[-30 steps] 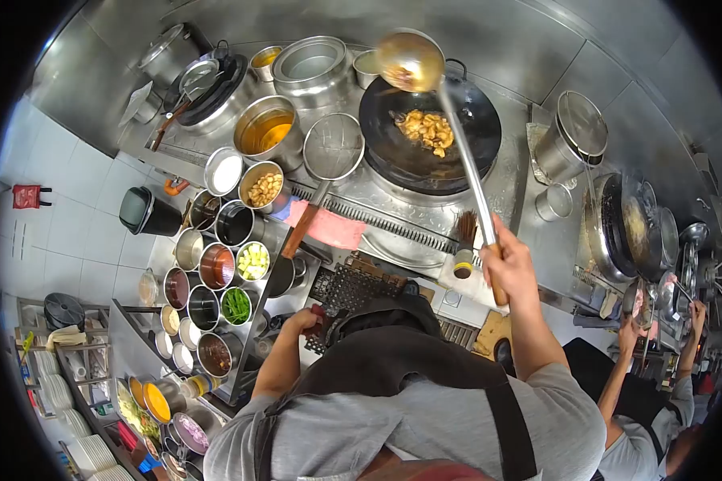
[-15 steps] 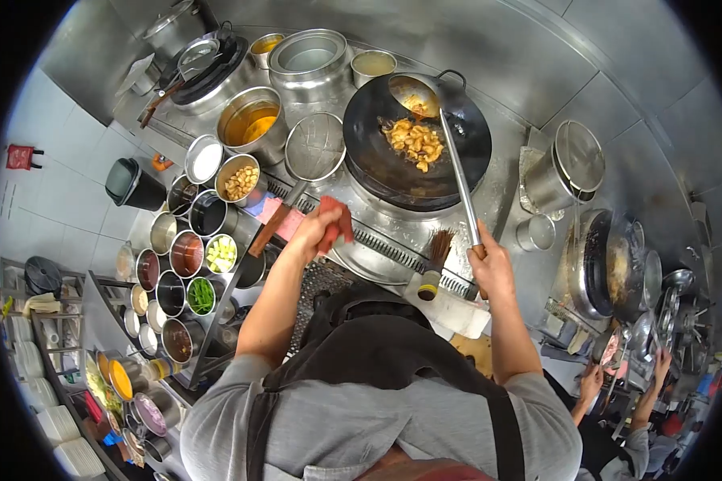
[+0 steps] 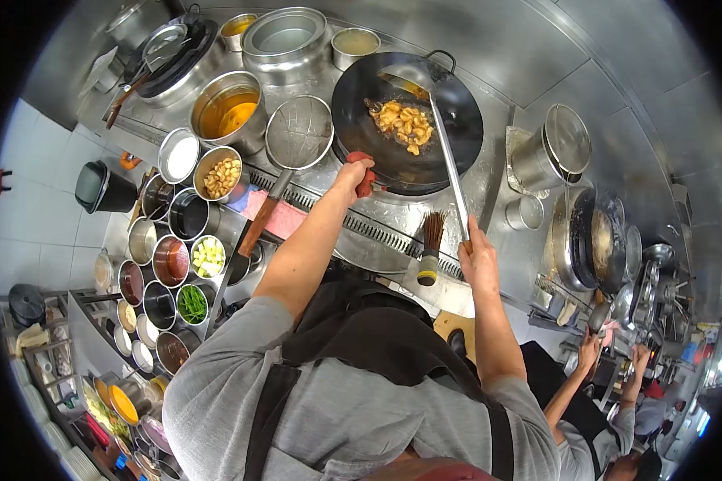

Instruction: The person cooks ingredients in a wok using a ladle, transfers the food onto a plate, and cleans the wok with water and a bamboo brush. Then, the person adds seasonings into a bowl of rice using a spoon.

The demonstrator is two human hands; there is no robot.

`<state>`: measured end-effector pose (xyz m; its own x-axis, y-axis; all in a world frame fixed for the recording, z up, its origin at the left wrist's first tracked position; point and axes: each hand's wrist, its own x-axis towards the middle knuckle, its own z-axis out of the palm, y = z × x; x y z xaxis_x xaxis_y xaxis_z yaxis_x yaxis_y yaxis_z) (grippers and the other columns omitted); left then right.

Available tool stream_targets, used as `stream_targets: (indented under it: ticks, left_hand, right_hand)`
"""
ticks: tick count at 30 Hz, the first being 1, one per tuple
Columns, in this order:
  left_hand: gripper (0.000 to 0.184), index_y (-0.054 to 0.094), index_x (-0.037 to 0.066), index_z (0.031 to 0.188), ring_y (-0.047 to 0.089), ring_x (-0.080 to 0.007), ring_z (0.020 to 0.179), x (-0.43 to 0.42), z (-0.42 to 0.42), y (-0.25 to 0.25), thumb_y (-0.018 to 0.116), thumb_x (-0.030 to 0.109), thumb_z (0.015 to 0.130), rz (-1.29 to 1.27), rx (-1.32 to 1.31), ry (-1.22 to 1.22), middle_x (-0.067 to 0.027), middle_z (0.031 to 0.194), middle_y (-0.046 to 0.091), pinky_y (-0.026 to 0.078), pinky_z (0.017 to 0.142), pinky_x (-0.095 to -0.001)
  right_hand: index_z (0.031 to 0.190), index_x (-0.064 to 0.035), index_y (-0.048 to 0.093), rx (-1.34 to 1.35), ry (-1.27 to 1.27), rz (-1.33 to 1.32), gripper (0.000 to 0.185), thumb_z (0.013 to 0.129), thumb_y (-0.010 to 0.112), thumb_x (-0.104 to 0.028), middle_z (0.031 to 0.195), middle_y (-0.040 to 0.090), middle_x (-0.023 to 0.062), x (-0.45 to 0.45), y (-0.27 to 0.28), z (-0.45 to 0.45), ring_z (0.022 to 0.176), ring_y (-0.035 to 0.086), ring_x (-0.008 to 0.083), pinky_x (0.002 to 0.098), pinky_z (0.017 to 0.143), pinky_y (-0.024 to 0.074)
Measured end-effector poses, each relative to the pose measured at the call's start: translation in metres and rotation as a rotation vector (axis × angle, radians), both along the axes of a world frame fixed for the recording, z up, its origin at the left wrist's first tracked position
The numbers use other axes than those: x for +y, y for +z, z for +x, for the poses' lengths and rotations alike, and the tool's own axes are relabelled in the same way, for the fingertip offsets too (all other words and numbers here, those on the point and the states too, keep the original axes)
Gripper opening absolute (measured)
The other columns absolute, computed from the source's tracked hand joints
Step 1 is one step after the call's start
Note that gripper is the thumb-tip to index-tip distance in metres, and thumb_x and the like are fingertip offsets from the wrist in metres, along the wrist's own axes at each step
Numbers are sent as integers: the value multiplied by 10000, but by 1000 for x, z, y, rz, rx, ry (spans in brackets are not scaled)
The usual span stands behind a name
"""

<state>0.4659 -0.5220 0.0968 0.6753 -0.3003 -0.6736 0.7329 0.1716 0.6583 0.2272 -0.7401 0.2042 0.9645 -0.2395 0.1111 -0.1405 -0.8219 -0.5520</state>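
Observation:
My left hand (image 3: 350,178) is closed round a folded red cloth (image 3: 366,175) at the near left rim of a black wok (image 3: 449,164). Browned pieces of food (image 3: 402,124) lie in the wok. My right hand (image 3: 478,255) grips the handle end of a long metal ladle (image 3: 448,152), whose bowl rests inside the wok at its far side, beside the food. A bristle brush (image 3: 431,248) stands just left of my right hand.
A strainer (image 3: 299,133) with a wooden handle lies left of the wok, near a pot of orange liquid (image 3: 229,112). Pots of ingredients (image 3: 208,256) fill the left side. Right are a tall pot (image 3: 537,160) and more woks (image 3: 573,240). A co-worker's hands (image 3: 590,349) show lower right.
My left hand has come up from low beside my body to the wok's rim with the red cloth. The ladle, earlier raised above the wok, has come down into it.

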Motion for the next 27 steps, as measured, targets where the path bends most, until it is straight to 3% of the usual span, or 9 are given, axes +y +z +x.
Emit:
stream_targets:
  ticks: [2, 5, 8, 12, 15, 17, 20, 25, 27]
  left_hand:
    - [129, 545, 106, 938, 460, -173, 432, -2, 2, -1, 547, 100, 810, -14, -2, -21, -45, 617, 535, 380, 393, -348]
    - [130, 542, 76, 885, 434, -181, 409, -9, -9, -6, 537, 41, 760, -61, -89, 111, -46, 587, 508, 371, 389, -341]
    - [80, 511, 68, 772, 460, -213, 412, 15, -61, 43, 490, -1, 738, -203, -147, 159, -81, 526, 478, 379, 391, -347]
    - [89, 502, 60, 801, 452, -214, 416, 33, -63, 64, 493, 5, 731, -206, -70, 71, -85, 528, 462, 384, 408, -342]
    - [81, 504, 64, 832, 473, -205, 457, 21, -28, 34, 527, 62, 754, -220, -19, -12, -109, 636, 536, 366, 395, -349]
    - [110, 491, 54, 871, 447, -210, 400, 26, -31, 18, 503, 43, 762, -215, -6, -25, -141, 628, 542, 321, 328, -341]
    - [312, 422, 89, 1045, 462, -201, 395, 60, -82, 21, 468, 17, 745, -248, -97, -71, -178, 669, 577, 327, 313, -306]
    - [195, 509, 64, 923, 471, -200, 409, 71, -84, 80, 479, 16, 736, -203, 17, -9, -124, 635, 558, 329, 356, -315]
    - [187, 536, 54, 949, 581, -219, 622, 50, -55, 66, 542, 57, 762, -217, -37, 53, -80, 778, 563, 388, 451, -338]
  right_hand:
    - [1357, -70, 430, -20, -16, -12, 617, 764, 585, 7, 944, 607, 220, 8, -1, -3, 809, 608, 397, 450, 710, 486]
    - [1314, -46, 479, 45, -25, 5, 563, 768, 606, -2, 918, 613, 225, 17, 22, -19, 801, 613, 389, 411, 719, 485]
    - [1257, -21, 535, 202, 17, -12, 513, 756, 648, -7, 787, 601, 218, 23, 83, -59, 678, 611, 363, 363, 666, 486]
    - [1216, 25, 563, 367, -25, 74, 493, 733, 664, 18, 623, 413, 84, 25, 97, -81, 557, 433, 116, 279, 559, 416]
    - [1237, -16, 554, 264, 26, -24, 477, 766, 634, -18, 675, 504, 169, 23, 57, -51, 597, 542, 303, 357, 599, 453]
    - [1271, -26, 503, 208, 20, -163, 497, 788, 620, -32, 835, 599, 231, 24, 10, -28, 790, 595, 415, 468, 685, 469]
    - [1299, -42, 481, 166, -130, -196, 534, 781, 611, -10, 899, 611, 239, 48, 3, -15, 801, 598, 418, 480, 686, 471]
    - [1277, -46, 515, 197, -111, -50, 519, 772, 622, 7, 909, 622, 238, 38, 65, -85, 795, 614, 392, 418, 691, 492]
    - [1228, -23, 559, 310, -185, 36, 495, 745, 666, -4, 785, 597, 208, 40, 98, -103, 671, 595, 349, 366, 653, 478]
